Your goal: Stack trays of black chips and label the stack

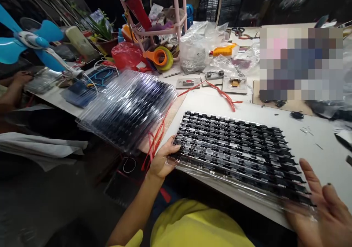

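Note:
A clear plastic tray (233, 148) filled with rows of small black parts is tilted over the front edge of the white worktable. My left hand (163, 159) grips its left corner, thumb on top and fingers under the rim. At the right end, my right hand (321, 206) has its fingers spread, palm turned up towards the tray. Part of that hand shows behind the tray's clear corner; whether it bears any weight I cannot tell. To the left lies a stack of similar clear trays (129, 107), with black parts visible inside.
Red plastic twine (156, 140) hangs between stack and tray. Small fixtures (234, 85) line the back, near an orange tape roll (159, 57) and a pink rack (177, 8). A blue fan (33, 40) stands left, by another person's hand (22, 78). One area at right is pixelated.

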A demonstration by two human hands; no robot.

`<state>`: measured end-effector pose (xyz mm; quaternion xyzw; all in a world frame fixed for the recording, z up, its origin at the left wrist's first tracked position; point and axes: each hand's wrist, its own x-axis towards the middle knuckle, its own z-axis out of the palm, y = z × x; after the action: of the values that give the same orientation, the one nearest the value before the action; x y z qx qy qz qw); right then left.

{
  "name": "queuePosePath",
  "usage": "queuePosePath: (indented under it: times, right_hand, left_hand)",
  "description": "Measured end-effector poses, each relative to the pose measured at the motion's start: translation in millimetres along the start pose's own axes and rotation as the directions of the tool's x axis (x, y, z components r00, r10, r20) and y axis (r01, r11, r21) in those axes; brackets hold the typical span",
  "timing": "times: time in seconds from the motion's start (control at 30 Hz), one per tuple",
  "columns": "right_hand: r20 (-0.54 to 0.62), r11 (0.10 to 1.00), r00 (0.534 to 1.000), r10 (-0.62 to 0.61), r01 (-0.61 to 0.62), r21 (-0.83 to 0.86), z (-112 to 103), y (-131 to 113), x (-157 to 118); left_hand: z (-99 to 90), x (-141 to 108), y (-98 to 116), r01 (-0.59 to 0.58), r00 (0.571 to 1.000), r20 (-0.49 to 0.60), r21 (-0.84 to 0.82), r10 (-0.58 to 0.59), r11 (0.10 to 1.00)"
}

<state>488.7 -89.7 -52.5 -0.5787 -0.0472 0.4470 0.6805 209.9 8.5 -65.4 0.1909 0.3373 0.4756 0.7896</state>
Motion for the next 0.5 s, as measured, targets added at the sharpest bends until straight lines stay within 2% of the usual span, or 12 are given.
queuePosePath:
  times: [0.17, 0.3, 0.5]
  right_hand:
    - [0.020, 0.993, 0.999, 0.035, -0.037, 0.111, -1.4, 5.7, 8.3]
    - [0.019, 0.979, 0.995, 0.095, -0.096, 0.182, -10.8, 9.0, 18.7]
    - [0.200, 0.954, 0.974, 0.105, -0.155, 0.256, -15.6, 10.5, 22.8]
  left_hand:
    - [-3.5, 3.6, -1.0, -0.039, 0.999, -0.013, -0.109, 0.038, 0.993]
    - [-3.3, 3.4, -2.4, -0.056, 0.998, 0.025, -0.015, 0.057, 0.998]
    - [-3.0, 4.6, -2.6, -0.045, 0.997, -0.062, 0.028, 0.046, 0.999]
